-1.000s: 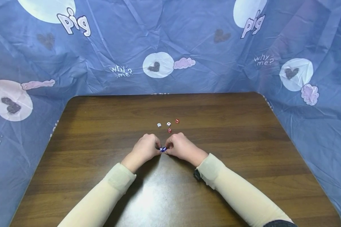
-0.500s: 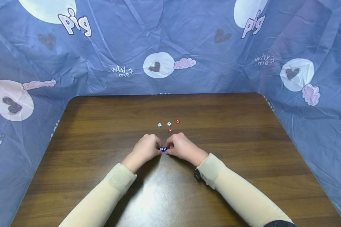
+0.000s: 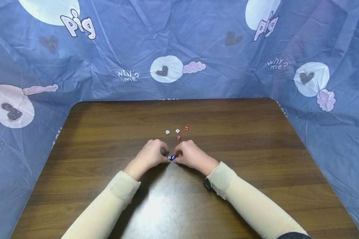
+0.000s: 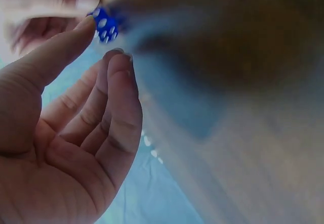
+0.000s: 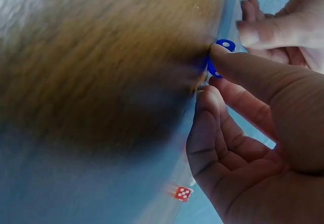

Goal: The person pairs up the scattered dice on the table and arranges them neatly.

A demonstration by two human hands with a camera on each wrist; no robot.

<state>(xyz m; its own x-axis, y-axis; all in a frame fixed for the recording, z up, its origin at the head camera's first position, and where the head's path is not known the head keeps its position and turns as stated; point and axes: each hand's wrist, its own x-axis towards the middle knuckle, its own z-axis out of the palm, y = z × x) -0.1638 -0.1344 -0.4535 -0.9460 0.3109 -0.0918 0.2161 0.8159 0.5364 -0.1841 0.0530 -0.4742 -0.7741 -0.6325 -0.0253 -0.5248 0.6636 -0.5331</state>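
Left hand [image 3: 149,154]: spread, thumb set by blue dice [image 3: 171,158].
Right hand [image 3: 190,154]: pinch partly hidden, cannot be confirmed.
Sleeves [image 3: 103,205]: cropped below.

1. Two blue dice [image 3: 169,158].
2. Two white dice [image 3: 167,132].
3. Two red dice [image 3: 178,137], which brings the dice in the head view to six.
4. Two hands of one person: one left hand [image 3: 149,154] and one right hand [image 3: 192,155].
5. Two pale sleeves [image 3: 104,202], one per arm.
6. One wooden table [image 3: 107,132].
7. Three pink clouds [image 3: 193,67], printed.
8. Five dark hearts [image 3: 163,71], printed.
9. Blue cloth [image 3: 197,36], its number of pieces unclear.
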